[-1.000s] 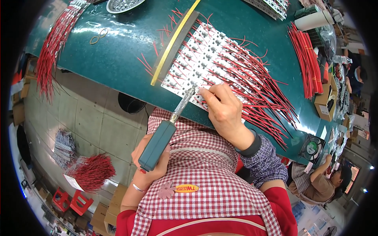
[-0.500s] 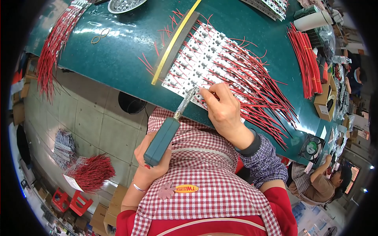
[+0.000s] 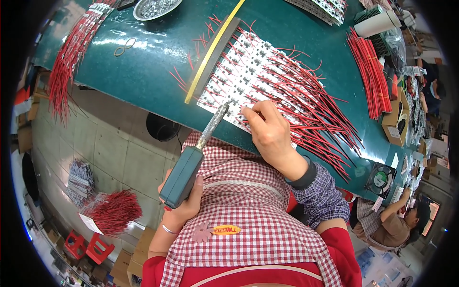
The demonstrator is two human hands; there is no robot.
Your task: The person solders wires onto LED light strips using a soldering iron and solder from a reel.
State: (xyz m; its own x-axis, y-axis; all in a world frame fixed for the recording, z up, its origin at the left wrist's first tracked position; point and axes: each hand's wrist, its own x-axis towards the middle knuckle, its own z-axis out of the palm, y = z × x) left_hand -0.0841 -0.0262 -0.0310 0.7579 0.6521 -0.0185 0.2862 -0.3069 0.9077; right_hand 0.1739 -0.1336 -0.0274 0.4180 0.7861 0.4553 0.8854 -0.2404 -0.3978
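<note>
My left hand (image 3: 191, 200) is wrapped round the dark green handle of a soldering gun (image 3: 181, 176). Its silvery tip slants up over the near edge of a white circuit board panel (image 3: 246, 67) dotted with small black parts. Close to the right of that tip, my right hand (image 3: 271, 130) is pinched low over the panel; what its fingertips hold is too small to make out. Many red wires (image 3: 311, 107) fan out from the panel toward the right, partly under this hand. A grey bar with a yellow edge (image 3: 210, 60) lies across the panel's left side.
A metal dish (image 3: 155, 8) and rubber bands (image 3: 124, 47) sit on the green table (image 3: 129, 71). Wired boards (image 3: 79, 57) hang over its left edge. Bundled red wires (image 3: 370, 74), a carton (image 3: 396, 122) and a small fan (image 3: 381, 179) stand right. A co-worker (image 3: 394, 217) sits beyond.
My left hand has drawn the soldering gun down and left, so its tip is farther from my right fingertips. The right hand has stayed almost in place.
</note>
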